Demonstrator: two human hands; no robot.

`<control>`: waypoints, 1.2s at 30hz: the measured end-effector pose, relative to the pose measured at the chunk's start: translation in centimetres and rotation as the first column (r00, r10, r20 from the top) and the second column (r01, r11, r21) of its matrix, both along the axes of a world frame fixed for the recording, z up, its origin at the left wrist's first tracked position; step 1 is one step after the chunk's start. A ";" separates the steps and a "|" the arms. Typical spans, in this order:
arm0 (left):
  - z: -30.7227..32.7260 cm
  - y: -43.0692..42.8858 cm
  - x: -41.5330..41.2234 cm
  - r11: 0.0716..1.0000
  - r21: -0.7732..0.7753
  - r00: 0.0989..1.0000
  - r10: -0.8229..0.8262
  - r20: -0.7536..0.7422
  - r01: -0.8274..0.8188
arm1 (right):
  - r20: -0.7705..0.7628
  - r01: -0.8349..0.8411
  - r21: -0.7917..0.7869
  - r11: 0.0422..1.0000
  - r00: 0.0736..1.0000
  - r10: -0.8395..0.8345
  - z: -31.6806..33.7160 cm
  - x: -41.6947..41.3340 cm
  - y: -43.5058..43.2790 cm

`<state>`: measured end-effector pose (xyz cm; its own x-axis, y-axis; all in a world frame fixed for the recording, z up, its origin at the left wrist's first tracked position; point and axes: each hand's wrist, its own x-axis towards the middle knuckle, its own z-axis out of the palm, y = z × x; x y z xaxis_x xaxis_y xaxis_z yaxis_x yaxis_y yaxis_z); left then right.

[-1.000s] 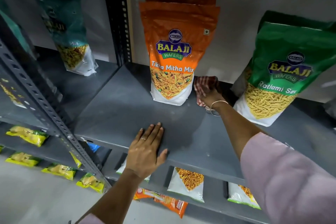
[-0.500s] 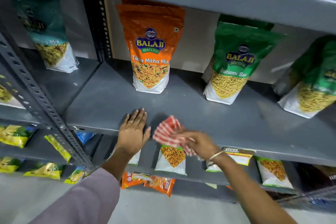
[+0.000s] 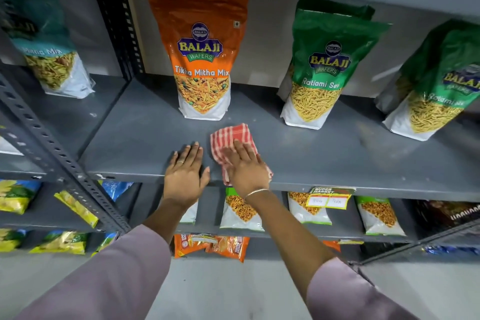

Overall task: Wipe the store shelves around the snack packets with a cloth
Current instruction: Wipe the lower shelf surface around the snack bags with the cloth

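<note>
While the right hand (image 3: 246, 167) lies flat on the cloth (image 3: 228, 141), fingers spread and pressing it to the shelf (image 3: 337, 161) rather than gripping it, the left hand (image 3: 185, 171) rests palm down just beside it at 9 o'clock, fingers released and holding nothing. The two hands are close but not touching. A ring shows on one left finger, and a thin bangle (image 3: 255, 192) circles the right wrist. Both sleeves (image 3: 109, 283) are pale pink.

The cloth, red and white checked, sits near the front edge of the grey shelf, its far part showing beyond the fingertips at 12 o'clock and a corner hanging over the edge beside the wrist.

From the cloth, the orange packet (image 3: 201, 60) stands upright at 12 o'clock, near but apart from it, with another orange pack behind. A green packet (image 3: 324, 65) stands at 2 o'clock, well apart, and a second green one (image 3: 436, 86) leans further along at 3 o'clock. A teal packet (image 3: 46, 41) stands on the neighbouring shelf at 10 o'clock, past a perforated upright (image 3: 122, 23).

Below, at 6 o'clock, smaller packs (image 3: 241, 212) line a lower shelf, and a yellow price tag (image 3: 328, 197) hangs from the front edge at 4 o'clock.
</note>
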<state>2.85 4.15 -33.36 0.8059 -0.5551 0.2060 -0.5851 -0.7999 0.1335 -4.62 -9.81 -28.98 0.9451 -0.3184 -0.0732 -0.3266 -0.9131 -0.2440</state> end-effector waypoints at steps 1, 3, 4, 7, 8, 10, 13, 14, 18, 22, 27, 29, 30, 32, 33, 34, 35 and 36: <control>0.0 0.0 0.0 1.000 0.000 1.000 0.002 0.002 -0.002 | -0.014 -0.012 -0.007 1.000 1.000 0.012 -0.1 -0.5 -0.9; 0.1 0.0 0.0 1.000 -0.001 1.000 0.006 0.006 -0.006 | -0.067 0.076 -0.075 0.994 0.994 -0.081 -0.3 -1.8 -4.1; 0.1 -0.1 0.0 1.000 0.009 1.000 0.005 0.000 -0.005 | -0.083 0.183 -0.090 0.979 0.978 -0.191 -0.4 -2.6 -6.2; -0.1 -0.2 0.2 1.000 0.006 1.000 0.003 0.011 -0.003 | -0.049 0.559 -0.025 0.829 0.827 -0.559 -0.2 -4.5 -10.5; -0.2 -0.2 0.2 1.000 0.001 1.000 0.003 0.011 -0.003 | -0.068 0.598 -0.039 0.800 0.798 -0.599 -0.2 -4.2 -10.5; -0.3 -0.3 0.2 1.000 -0.012 1.000 0.001 0.010 -0.001 | -0.063 0.505 -0.116 0.855 0.856 -0.514 -0.6 -2.7 -8.2; -0.3 -0.2 0.2 0.999 -0.036 1.000 -0.006 0.022 0.007 | -0.004 0.151 -0.085 0.985 0.988 -0.152 -1.0 0.1 -2.6; -0.3 -0.2 0.2 0.999 -0.042 1.000 -0.010 0.023 0.011 | -0.006 0.064 -0.058 0.996 0.998 -0.065 -0.9 0.5 -1.7; -0.3 -0.1 0.2 0.997 -0.079 0.999 -0.011 0.035 0.013 | -0.027 0.055 -0.084 0.995 0.998 -0.058 -0.6 -1.0 -4.5; -0.4 0.0 0.2 0.997 -0.075 1.000 -0.010 0.020 0.011 | -0.066 0.495 -0.109 0.862 0.861 -0.504 -0.5 -4.6 -10.6; 0.3 0.1 0.1 0.998 -0.067 0.999 -0.023 -0.038 0.020 | -0.049 0.471 -0.113 0.875 0.877 -0.478 -0.1 -2.0 -5.6; 0.4 0.2 0.1 0.998 -0.052 0.998 -0.031 -0.050 0.028 | -0.026 0.296 -0.104 0.949 0.953 -0.301 -0.3 -0.4 -2.2; 0.3 0.2 0.1 0.998 -0.050 0.998 -0.039 -0.041 0.037 | -0.020 0.230 -0.089 0.969 0.972 -0.233 -0.5 0.0 -1.1; 0.0 0.3 0.2 0.997 -0.050 0.998 -0.054 -0.041 0.052 | -0.020 0.164 -0.030 0.986 0.986 -0.165 -0.5 -0.1 -1.0; 0.0 0.2 0.2 0.997 -0.047 0.997 -0.058 -0.051 0.055 | -0.030 0.157 -0.018 0.987 0.987 -0.157 -0.3 -0.6 -1.7; -0.1 0.2 0.1 0.997 -0.044 0.997 -0.061 -0.047 0.059 | -0.046 0.184 -0.019 0.983 0.982 -0.185 -0.2 -1.5 -2.8; -0.2 0.1 0.1 0.998 -0.037 0.998 -0.061 -0.031 0.060 | -0.054 0.249 -0.035 0.968 0.967 -0.250 -0.1 -2.5 -4.2; -0.3 0.0 0.1 0.998 -0.026 0.998 -0.058 -0.018 0.058 | -0.064 0.337 -0.051 0.940 0.938 -0.340 -0.1 -3.7 -5.9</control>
